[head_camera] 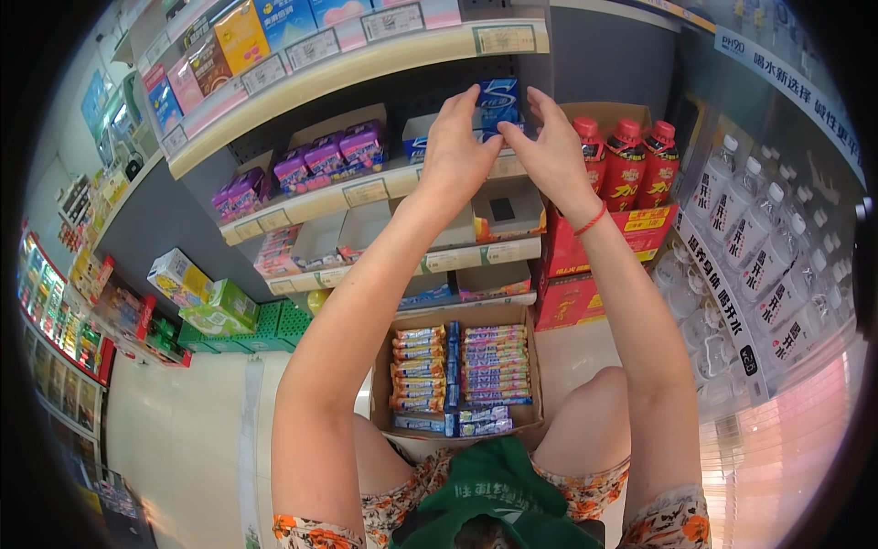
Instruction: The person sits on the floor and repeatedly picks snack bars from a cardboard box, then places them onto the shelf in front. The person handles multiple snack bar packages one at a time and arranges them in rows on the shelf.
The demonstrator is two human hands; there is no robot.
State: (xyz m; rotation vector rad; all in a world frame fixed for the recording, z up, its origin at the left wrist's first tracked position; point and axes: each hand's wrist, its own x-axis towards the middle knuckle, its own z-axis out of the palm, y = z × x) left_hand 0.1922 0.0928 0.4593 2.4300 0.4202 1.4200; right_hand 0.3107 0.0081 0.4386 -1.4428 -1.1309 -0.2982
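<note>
Both of my hands are raised to the shelf, one on each side of a blue gum pack [499,103] that stands upright in a display box. My left hand [461,141] is at the pack's left edge; whether its fingertips touch the pack is hard to tell. My right hand [545,147] has its fingers apart, with the thumb near the pack's lower front. A white and blue display box [416,137] sits to the left, partly behind my left hand. Below my arms, a cardboard box [537,384] holds rows of wrapped candy sticks [495,357].
Purple candy packs [329,154] stand left on the same shelf. Lower shelves hold open cardboard trays [507,209]. Red bottles [625,165] in a red carton stand right, beside racked water bottles [751,233]. Green crates [274,326] stand on the floor at left.
</note>
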